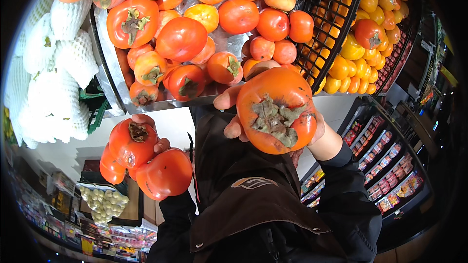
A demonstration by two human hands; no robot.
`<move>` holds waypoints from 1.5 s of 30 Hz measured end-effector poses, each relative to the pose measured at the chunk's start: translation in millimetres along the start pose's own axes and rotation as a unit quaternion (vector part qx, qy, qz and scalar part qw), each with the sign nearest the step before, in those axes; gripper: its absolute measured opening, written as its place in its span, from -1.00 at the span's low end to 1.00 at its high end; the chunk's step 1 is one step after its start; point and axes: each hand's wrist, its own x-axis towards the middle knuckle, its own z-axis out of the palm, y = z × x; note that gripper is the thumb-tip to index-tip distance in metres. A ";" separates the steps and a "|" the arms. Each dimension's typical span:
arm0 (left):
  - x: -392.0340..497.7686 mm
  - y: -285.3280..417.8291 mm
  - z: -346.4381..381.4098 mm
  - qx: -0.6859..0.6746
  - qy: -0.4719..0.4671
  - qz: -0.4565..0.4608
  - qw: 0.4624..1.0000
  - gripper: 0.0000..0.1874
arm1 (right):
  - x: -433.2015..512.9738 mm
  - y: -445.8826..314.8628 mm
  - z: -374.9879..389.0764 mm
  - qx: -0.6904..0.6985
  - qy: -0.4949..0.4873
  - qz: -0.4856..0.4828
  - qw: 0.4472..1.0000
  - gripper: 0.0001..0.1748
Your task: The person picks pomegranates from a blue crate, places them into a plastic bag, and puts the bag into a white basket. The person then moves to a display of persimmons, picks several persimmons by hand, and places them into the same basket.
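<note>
My left hand is shut on several red-orange persimmons, with mostly its fingertips showing between the fruits. The upper one faces me with its dark calyx. One large orange persimmon rests in my right hand, its dry, brownish-green calyx turned up at me and dark marks on its skin. Beyond both hands lies a metal-edged display bin holding many loose persimmons. My right hand is close to the bin's near edge; my left hand is lower and to the left.
A black plastic grid divider separates the persimmons from smaller yellow-orange fruit. White foam-net-wrapped fruit is piled at left, by a green crate. Shelves of packaged goods stand at right; bagged pale round produce lies lower left.
</note>
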 end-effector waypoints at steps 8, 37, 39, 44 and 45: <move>-11.2 5.3 1.2 0.055 0.018 0.042 0.997 -0.27 | -7.7 -23.0 -9.5 -0.130 -0.052 -0.108 0.984 -0.16; -4.9 27.0 1.5 -0.003 0.020 -0.015 1.000 -0.37 | 4.4 -45.8 29.8 -0.956 0.133 0.072 0.251 -0.34; -0.9 30.3 -2.1 -0.005 0.007 -0.037 0.999 -0.36 | -6.6 -50.3 33.9 -0.951 0.148 0.087 0.257 -0.34; 6.1 29.8 -8.7 -0.005 -0.018 -0.075 0.997 -0.32 | -22.6 -30.6 25.1 -0.927 0.096 0.157 0.326 -0.24; 6.8 28.7 -8.5 -0.005 -0.019 -0.081 0.996 -0.31 | -23.5 -24.5 20.7 -0.908 0.075 0.196 0.363 -0.20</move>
